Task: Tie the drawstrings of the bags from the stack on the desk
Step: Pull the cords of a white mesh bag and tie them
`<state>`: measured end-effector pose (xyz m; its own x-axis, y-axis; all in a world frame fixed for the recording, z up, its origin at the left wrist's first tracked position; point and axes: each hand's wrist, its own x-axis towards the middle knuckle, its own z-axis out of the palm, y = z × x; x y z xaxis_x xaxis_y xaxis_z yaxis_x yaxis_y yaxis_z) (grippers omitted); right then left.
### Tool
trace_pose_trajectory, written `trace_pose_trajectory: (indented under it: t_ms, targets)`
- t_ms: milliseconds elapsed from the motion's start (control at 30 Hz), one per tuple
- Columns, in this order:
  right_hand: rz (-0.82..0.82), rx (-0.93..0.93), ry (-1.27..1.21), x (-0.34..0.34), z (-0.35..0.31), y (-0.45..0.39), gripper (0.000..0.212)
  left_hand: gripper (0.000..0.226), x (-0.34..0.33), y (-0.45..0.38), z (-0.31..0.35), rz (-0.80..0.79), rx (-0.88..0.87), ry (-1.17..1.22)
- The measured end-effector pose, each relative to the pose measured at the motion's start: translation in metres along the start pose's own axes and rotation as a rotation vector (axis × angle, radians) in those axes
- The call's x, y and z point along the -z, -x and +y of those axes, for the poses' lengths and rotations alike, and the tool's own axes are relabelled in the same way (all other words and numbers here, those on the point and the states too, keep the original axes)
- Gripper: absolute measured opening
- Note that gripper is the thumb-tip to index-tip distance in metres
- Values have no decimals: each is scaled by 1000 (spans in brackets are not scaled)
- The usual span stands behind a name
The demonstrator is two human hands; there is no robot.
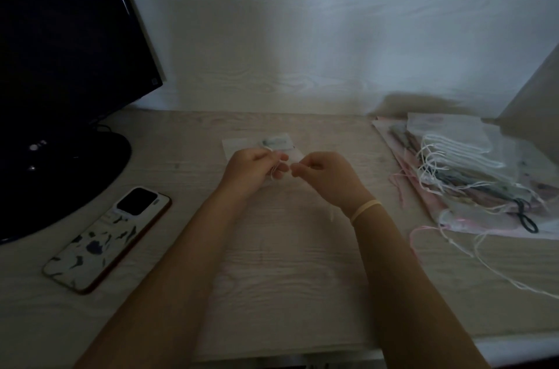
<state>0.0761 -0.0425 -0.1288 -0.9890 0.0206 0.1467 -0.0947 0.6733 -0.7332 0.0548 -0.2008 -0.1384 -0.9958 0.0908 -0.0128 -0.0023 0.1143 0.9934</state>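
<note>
A sheer, almost see-through drawstring bag (290,247) lies flat on the desk in front of me, its mouth end under my hands. My left hand (252,167) pinches the white drawstring (273,176) with curled fingers. A few centimetres to the right, my right hand (323,170) pinches the other cord end; a pale band circles that wrist. Behind my hands lies a small flat bag (272,143) with a greenish cord. The stack of bags (472,169), with loose white, pink and dark strings, sits at the right of the desk.
A dark monitor (66,66) on a round base stands at the back left. A phone (106,240) in a patterned case lies face down at the left. Long loose strings (490,265) trail from the stack toward the desk's front right edge. A wall rises behind the desk.
</note>
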Motion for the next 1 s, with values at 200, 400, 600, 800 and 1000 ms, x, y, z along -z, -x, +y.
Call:
trace_pose_trajectory:
  t_ms: [200, 400, 600, 800, 1000]
  targets:
    - [-89, -13, -215, -3, -3, 6, 19, 19, 0, 2, 3, -99, 85, 263]
    - [-80, 11, -222, -5, -2, 7, 22, 23, -1, 2, 7, -207, 189, 443]
    - [-120, 0, -294, 7, -10, 13, 30, 24, 3, 0, 7, -186, 214, 422]
    - [-45, -16, -348, 2, -8, 9, 37, 24, 3, 2, 10, -218, 254, 490]
    - [206, 57, -311, 0, -11, 8, 47, 21, 2, 3, 10, -132, 117, 256]
